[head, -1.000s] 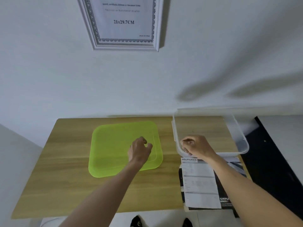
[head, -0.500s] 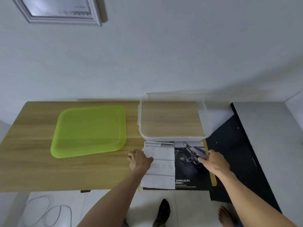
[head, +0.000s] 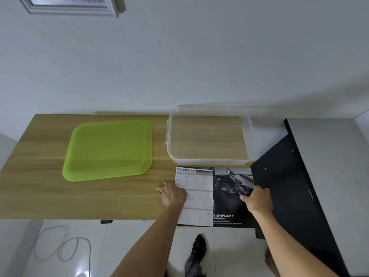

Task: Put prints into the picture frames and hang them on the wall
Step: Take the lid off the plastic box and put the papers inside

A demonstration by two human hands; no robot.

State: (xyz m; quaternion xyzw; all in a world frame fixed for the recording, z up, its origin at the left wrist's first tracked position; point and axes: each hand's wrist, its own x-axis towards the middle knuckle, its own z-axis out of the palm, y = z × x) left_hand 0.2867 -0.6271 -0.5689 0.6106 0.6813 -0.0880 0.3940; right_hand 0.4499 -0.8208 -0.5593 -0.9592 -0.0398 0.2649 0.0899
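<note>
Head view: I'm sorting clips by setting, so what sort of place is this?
Probably a plain room at home or in a small office: a wooden table against a bare white wall, a picture frame hung on it, and glossy white floor tiles.

Print (head: 214, 196) flat (overhanging table edge)

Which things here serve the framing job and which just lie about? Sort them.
For the job: the print, with the left hand at its left edge and the right hand at its right; the hung frame on the wall.

Lying about: green lid, clear tub, black board, floor cable.
</note>
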